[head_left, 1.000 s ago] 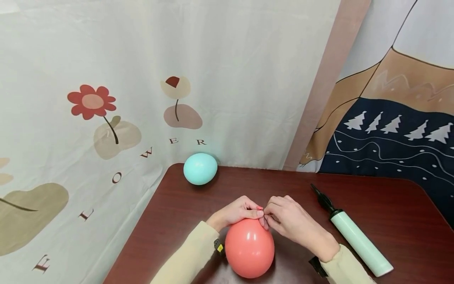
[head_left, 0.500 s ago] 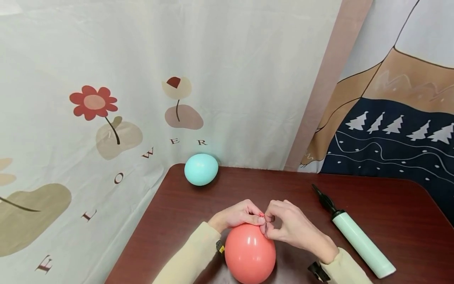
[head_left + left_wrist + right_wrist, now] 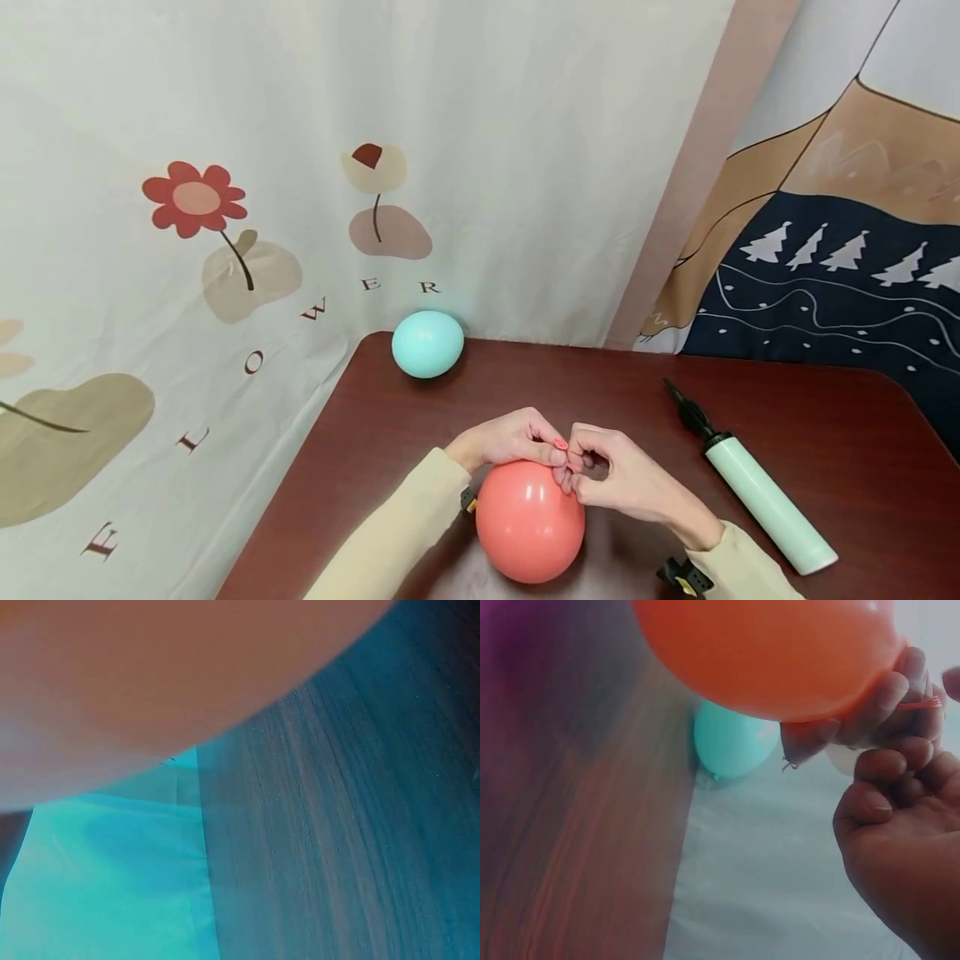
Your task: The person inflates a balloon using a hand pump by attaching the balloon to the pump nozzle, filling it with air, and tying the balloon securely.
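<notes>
A round, inflated coral-red balloon [image 3: 530,525] is in front of me, its neck uppermost in the head view. My left hand [image 3: 510,439] pinches the neck between thumb and fingers, and the red mouth of the balloon shows at its fingertips. Close against it, my right hand [image 3: 637,477] has thumb and index finger bent together on the neck. In the right wrist view the red neck [image 3: 919,703] runs between the fingers, and my right hand [image 3: 900,825] is curled just below. The balloon [image 3: 165,682] fills the top of the left wrist view, hiding the left hand there.
A light-blue balloon [image 3: 427,344] sits at the back left corner of the dark wooden table [image 3: 600,375]. A pale green hand pump [image 3: 768,504] with a black nozzle lies at the right. A printed curtain [image 3: 525,167] hangs behind the table.
Right thumb and index finger have spread into a wider loop beside the neck. Both hands have shifted slightly right. The left hand keeps its pinch, and the camera view has tilted a little.
</notes>
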`<state>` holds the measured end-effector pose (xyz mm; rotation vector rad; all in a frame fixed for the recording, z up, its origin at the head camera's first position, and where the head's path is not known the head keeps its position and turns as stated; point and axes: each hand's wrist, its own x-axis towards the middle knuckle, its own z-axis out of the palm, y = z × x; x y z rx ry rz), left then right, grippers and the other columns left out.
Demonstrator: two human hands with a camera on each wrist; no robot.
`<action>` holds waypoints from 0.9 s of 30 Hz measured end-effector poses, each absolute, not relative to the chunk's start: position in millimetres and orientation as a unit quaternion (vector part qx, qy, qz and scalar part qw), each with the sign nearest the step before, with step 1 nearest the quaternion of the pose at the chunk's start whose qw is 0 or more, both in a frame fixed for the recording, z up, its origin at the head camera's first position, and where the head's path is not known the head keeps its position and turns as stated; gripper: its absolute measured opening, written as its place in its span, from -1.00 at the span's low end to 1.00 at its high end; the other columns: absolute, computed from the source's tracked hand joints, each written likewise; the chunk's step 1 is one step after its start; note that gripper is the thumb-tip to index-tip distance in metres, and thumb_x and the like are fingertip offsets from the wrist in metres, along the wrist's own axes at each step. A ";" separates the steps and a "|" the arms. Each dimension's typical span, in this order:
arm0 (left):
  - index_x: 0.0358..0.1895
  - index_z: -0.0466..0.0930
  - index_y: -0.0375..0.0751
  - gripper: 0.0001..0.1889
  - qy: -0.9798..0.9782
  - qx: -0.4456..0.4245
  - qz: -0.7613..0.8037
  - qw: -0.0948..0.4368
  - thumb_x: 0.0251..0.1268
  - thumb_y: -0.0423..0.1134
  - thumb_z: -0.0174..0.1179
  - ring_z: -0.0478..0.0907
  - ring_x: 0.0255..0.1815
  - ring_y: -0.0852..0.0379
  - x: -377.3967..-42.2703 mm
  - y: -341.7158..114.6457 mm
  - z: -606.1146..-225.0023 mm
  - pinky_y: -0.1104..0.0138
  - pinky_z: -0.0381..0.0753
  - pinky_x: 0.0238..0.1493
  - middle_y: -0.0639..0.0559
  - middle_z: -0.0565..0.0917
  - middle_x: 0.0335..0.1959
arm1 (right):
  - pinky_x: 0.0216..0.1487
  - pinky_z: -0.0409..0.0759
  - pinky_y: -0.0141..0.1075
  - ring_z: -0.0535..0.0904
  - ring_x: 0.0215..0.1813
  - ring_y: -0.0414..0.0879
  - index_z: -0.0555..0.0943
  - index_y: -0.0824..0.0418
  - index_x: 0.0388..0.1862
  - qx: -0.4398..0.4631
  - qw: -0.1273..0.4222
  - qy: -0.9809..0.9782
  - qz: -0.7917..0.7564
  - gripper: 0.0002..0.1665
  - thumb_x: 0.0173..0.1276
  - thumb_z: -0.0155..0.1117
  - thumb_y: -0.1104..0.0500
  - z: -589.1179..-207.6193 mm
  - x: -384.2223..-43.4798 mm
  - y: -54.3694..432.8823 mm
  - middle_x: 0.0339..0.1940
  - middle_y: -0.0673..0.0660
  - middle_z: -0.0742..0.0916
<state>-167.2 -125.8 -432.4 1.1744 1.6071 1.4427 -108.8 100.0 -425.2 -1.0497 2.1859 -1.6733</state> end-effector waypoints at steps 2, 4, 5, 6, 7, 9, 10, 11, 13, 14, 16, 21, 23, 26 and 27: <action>-0.07 0.68 -0.63 -0.78 0.619 0.447 0.552 0.336 0.51 -0.46 0.13 0.71 -0.16 0.25 -168.7 -124.8 -431.8 0.24 0.70 0.06 -0.42 0.73 -0.28 | -0.38 0.52 -0.34 0.52 -0.35 -0.17 0.52 0.01 -0.43 -0.358 0.100 0.739 -0.561 -0.71 0.19 0.31 0.40 -423.3 -111.4 100.8 -0.40 -0.03 0.59; -0.10 0.69 -0.62 -0.77 0.619 0.444 0.550 0.342 0.52 -0.43 0.13 0.70 -0.17 0.24 -169.8 -123.6 -431.8 0.26 0.70 0.03 -0.38 0.74 -0.28 | -0.41 0.49 -0.40 0.50 -0.39 -0.23 0.50 0.00 -0.46 -0.366 0.091 0.747 -0.548 -0.69 0.18 0.29 0.43 -421.9 -114.0 101.1 -0.44 -0.07 0.58; -0.12 0.70 -0.61 -0.76 0.620 0.441 0.550 0.344 0.52 -0.42 0.14 0.70 -0.18 0.23 -170.2 -123.2 -432.0 0.27 0.70 0.00 -0.36 0.75 -0.28 | -0.43 0.47 -0.41 0.50 -0.41 -0.25 0.50 -0.01 -0.47 -0.372 0.081 0.751 -0.540 -0.67 0.17 0.28 0.44 -421.2 -115.1 101.2 -0.46 -0.10 0.59; -0.13 0.70 -0.60 -0.76 0.622 0.438 0.550 0.346 0.53 -0.40 0.14 0.69 -0.19 0.22 -170.5 -122.6 -432.2 0.28 0.70 -0.02 -0.33 0.76 -0.28 | -0.45 0.46 -0.42 0.50 -0.42 -0.27 0.50 -0.02 -0.49 -0.375 0.071 0.757 -0.530 -0.65 0.16 0.27 0.45 -420.5 -116.1 101.6 -0.48 -0.13 0.60; -0.14 0.71 -0.59 -0.75 0.625 0.434 0.549 0.346 0.53 -0.39 0.14 0.69 -0.19 0.22 -170.8 -121.9 -431.7 0.29 0.70 -0.03 -0.28 0.77 -0.29 | -0.47 0.45 -0.43 0.50 -0.44 -0.29 0.50 -0.03 -0.49 -0.379 0.060 0.762 -0.521 -0.64 0.16 0.26 0.45 -419.9 -117.1 102.0 -0.49 -0.16 0.62; -0.13 0.71 -0.59 -0.75 0.628 0.427 0.549 0.349 0.54 -0.40 0.13 0.69 -0.18 0.22 -171.3 -119.7 -430.7 0.30 0.69 -0.01 -0.25 0.78 -0.28 | -0.49 0.45 -0.44 0.49 -0.47 -0.32 0.50 -0.05 -0.50 -0.378 0.042 0.775 -0.504 -0.64 0.17 0.25 0.44 -418.1 -118.9 104.0 -0.52 -0.21 0.63; -0.13 0.71 -0.59 -0.75 0.631 0.423 0.549 0.347 0.54 -0.40 0.13 0.69 -0.17 0.22 -171.4 -118.3 -430.3 0.31 0.68 -0.01 -0.23 0.78 -0.28 | -0.50 0.45 -0.43 0.50 -0.47 -0.33 0.50 -0.06 -0.50 -0.375 0.038 0.780 -0.499 -0.64 0.18 0.24 0.44 -417.7 -119.6 105.2 -0.53 -0.23 0.64; -0.13 0.71 -0.59 -0.75 0.634 0.419 0.549 0.347 0.54 -0.40 0.12 0.69 -0.17 0.22 -171.4 -116.9 -429.7 0.31 0.67 0.00 -0.22 0.78 -0.28 | -0.51 0.46 -0.43 0.51 -0.48 -0.33 0.50 -0.05 -0.50 -0.372 0.033 0.784 -0.495 -0.64 0.18 0.24 0.44 -417.6 -120.1 106.5 -0.53 -0.23 0.65; -0.11 0.71 -0.59 -0.76 0.635 0.411 0.550 0.354 0.55 -0.42 0.10 0.69 -0.14 0.22 -171.1 -113.7 -429.0 0.31 0.66 0.06 -0.21 0.79 -0.26 | -0.53 0.45 -0.43 0.51 -0.49 -0.34 0.50 -0.06 -0.51 -0.364 0.024 0.793 -0.488 -0.64 0.18 0.23 0.44 -418.1 -120.3 109.3 -0.56 -0.25 0.64; -0.09 0.70 -0.59 -0.76 0.634 0.407 0.550 0.359 0.55 -0.42 0.10 0.70 -0.13 0.22 -170.7 -112.3 -429.2 0.29 0.66 0.08 -0.22 0.79 -0.25 | -0.54 0.45 -0.43 0.51 -0.50 -0.34 0.50 -0.06 -0.51 -0.360 0.018 0.798 -0.484 -0.64 0.17 0.23 0.44 -418.5 -119.9 110.5 -0.57 -0.25 0.63; -0.07 0.71 -0.58 -0.75 0.638 0.399 0.550 0.363 0.55 -0.42 0.10 0.70 -0.13 0.21 -169.9 -110.4 -429.7 0.31 0.66 0.07 -0.20 0.80 -0.25 | -0.56 0.44 -0.44 0.50 -0.51 -0.36 0.50 -0.09 -0.51 -0.358 -0.006 0.807 -0.470 -0.62 0.14 0.26 0.43 -419.7 -118.7 111.7 -0.57 -0.28 0.61; -0.05 0.72 -0.55 -0.73 0.645 0.383 0.551 0.366 0.56 -0.37 0.11 0.70 -0.17 0.22 -169.1 -107.6 -428.2 0.37 0.65 -0.02 -0.17 0.81 -0.25 | -0.58 0.39 -0.52 0.40 -0.51 -0.42 0.45 -0.16 -0.50 -0.364 -0.110 0.828 -0.412 -0.59 0.05 0.38 0.36 -417.6 -116.7 113.3 -0.53 -0.31 0.48; -0.03 0.72 -0.54 -0.73 0.646 0.378 0.553 0.367 0.57 -0.36 0.11 0.70 -0.17 0.23 -168.6 -107.3 -427.2 0.38 0.64 -0.03 -0.17 0.81 -0.23 | -0.57 0.38 -0.57 0.38 -0.51 -0.44 0.44 -0.15 -0.48 -0.371 -0.141 0.830 -0.391 -0.59 0.03 0.38 0.35 -416.5 -117.6 114.1 -0.51 -0.30 0.46; -0.04 0.71 -0.56 -0.73 0.644 0.380 0.560 0.356 0.57 -0.38 0.09 0.72 -0.10 0.23 -166.4 -105.7 -426.0 0.33 0.64 0.10 -0.23 0.80 -0.20 | -0.56 0.36 -0.62 0.36 -0.51 -0.45 0.44 -0.10 -0.44 -0.389 -0.188 0.828 -0.359 -0.62 0.01 0.35 0.36 -415.3 -121.0 117.8 -0.48 -0.27 0.45; -0.06 0.71 -0.56 -0.74 0.647 0.382 0.564 0.344 0.57 -0.38 0.09 0.73 -0.08 0.22 -165.2 -104.7 -426.0 0.32 0.63 0.14 -0.24 0.80 -0.20 | -0.55 0.36 -0.63 0.35 -0.51 -0.45 0.44 -0.07 -0.43 -0.395 -0.205 0.825 -0.349 -0.64 0.01 0.33 0.37 -415.2 -122.7 119.6 -0.47 -0.25 0.44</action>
